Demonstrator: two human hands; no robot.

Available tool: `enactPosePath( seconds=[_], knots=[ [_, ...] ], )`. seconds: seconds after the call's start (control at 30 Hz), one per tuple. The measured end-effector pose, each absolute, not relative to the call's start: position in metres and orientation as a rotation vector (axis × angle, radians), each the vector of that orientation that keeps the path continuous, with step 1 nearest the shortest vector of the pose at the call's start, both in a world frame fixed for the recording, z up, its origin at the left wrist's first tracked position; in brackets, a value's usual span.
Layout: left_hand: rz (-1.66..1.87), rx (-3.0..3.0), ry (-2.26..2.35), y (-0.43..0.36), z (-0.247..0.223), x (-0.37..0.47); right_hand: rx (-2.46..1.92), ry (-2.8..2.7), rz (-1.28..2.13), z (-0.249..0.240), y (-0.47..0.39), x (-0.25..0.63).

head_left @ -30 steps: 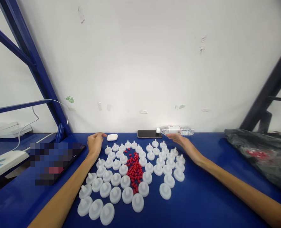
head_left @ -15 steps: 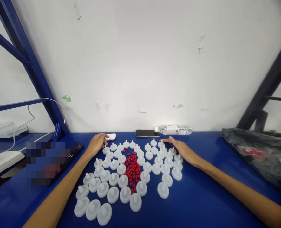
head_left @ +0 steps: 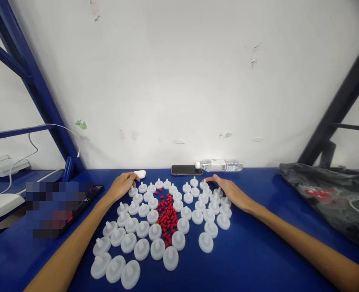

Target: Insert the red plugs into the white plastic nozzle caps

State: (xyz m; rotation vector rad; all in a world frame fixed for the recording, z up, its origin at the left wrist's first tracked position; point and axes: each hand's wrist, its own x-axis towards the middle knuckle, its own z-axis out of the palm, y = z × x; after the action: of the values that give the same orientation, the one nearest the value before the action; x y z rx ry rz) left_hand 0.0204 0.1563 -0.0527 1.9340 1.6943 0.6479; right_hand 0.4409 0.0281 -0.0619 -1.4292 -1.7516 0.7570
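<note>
White discs (head_left: 141,250) flank the red pile (head_left: 168,218), stems upward. The left hand (head_left: 122,185), fingers curled, lies left of it; the right hand (head_left: 231,193), fingers extended, right; any grip is unclear.

Some fifty white discs (head_left: 142,250), dozens of red pieces (head_left: 168,216)
One bottle (head_left: 218,165), one white case (head_left: 140,174), two dark-screened devices (head_left: 186,170); the red pieces overlap, exact count unclear.

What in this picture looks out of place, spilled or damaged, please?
The plastic bottle lies on its side, its cap overlapping the phone in view; bottles normally stand. No liquid spill is visible. The wall has scuffed or peeling patches.
</note>
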Motion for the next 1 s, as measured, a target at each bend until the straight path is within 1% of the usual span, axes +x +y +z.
enactPosePath(
  seconds=[0.53,1.0],
  knots=[
    [0.546,2.138,1.748,0.1522,-0.0504,0.0248,-1.404,-1.764,0.768,-0.0634,0.0293,0.4425],
    [0.504,2.190,1.757,0.1500,-0.0474,0.0265,-1.414,-1.788,0.764,-0.0631,0.0293,0.4443]
  ],
)
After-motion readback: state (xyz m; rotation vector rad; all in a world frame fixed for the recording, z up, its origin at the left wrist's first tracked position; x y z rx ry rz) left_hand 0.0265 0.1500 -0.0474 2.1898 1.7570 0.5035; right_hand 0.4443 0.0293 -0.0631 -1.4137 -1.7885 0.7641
